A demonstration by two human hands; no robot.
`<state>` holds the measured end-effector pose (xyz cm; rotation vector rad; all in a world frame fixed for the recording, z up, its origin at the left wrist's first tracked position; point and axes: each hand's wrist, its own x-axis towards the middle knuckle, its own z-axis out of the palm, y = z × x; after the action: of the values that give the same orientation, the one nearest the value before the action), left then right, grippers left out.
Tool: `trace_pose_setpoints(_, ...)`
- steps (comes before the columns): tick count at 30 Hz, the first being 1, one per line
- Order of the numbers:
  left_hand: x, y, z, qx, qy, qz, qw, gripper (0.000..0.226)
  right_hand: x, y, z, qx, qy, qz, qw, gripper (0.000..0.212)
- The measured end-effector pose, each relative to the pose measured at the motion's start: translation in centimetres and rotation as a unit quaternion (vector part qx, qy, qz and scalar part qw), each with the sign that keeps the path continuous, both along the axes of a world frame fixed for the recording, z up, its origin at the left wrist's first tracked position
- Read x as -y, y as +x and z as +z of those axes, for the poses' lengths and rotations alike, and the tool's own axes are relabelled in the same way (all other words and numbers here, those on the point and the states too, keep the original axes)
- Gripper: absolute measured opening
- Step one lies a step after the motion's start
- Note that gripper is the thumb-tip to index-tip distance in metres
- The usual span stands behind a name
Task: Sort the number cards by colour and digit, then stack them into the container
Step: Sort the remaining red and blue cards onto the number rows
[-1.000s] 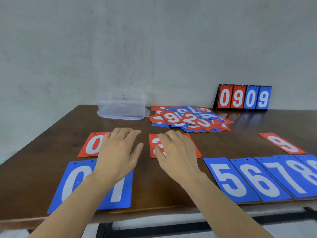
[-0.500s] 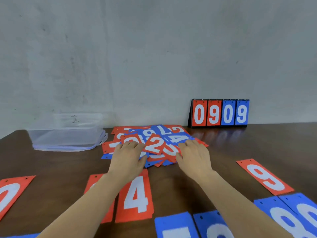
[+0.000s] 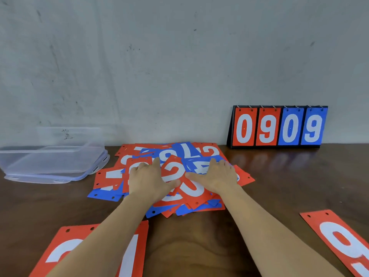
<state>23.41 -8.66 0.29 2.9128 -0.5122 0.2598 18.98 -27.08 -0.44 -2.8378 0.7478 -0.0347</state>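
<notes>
Near edge, left: two red cards (image 3: 137, 254) lie flat on the table (image 3: 199, 242), partly hidden under the left forearm; one seems to show a 3, the other a white upright stroke.
Near edge, right: a red 9 card (image 3: 343, 242) lies flat, well apart from the heap.
Table: dark brown wood, glossy, with a soft reflection near the back.
Left hand (image 3: 148, 179): palm down on the card pile (image 3: 169, 176), fingers spread, grip wide and closed on nothing.
Right hand (image 3: 216, 175): palm down on the same pile, grip wide, thumb touching a red 2 card (image 3: 172, 170) that lies between the hands.
Pile: loose mixed red and blue cards, overlapping at all angles, mid-table.
Container (image 3: 52, 159): clear plastic, sits on its lid, left of the pile, near the back.
Scoreboard (image 3: 278, 127): stands at the back right, reads 0 9 in red, 0 9 in blue.
Wall (image 3: 159, 66): grey, scuffed and smudged, directly behind the table.
</notes>
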Motion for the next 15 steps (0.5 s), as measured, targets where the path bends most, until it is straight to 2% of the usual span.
trace_pose_setpoints(4,0.4,-0.2,0.6,-0.008,0.013,0.005,1.000,0.089,0.1,-0.6,0.5,0.013,-0.011,0.033,0.999,0.097)
trace_pose_setpoints(9,0.3,-0.3,0.8,-0.021,-0.017,0.012,1.000,0.089,1.1,-3.3,2.0,0.016,0.038,0.138,0.990,0.059)
trace_pose_setpoints(12,0.2,-0.6,0.8,-0.018,-0.047,0.008,0.999,0.089,1.8,-5.7,2.4,0.003,0.038,0.170,0.985,0.049)
trace_pose_setpoints(15,0.0,-0.9,0.9,-0.034,-0.101,-0.002,0.994,0.081,2.7,-7.9,2.6,-0.003,0.024,0.155,0.988,0.040)
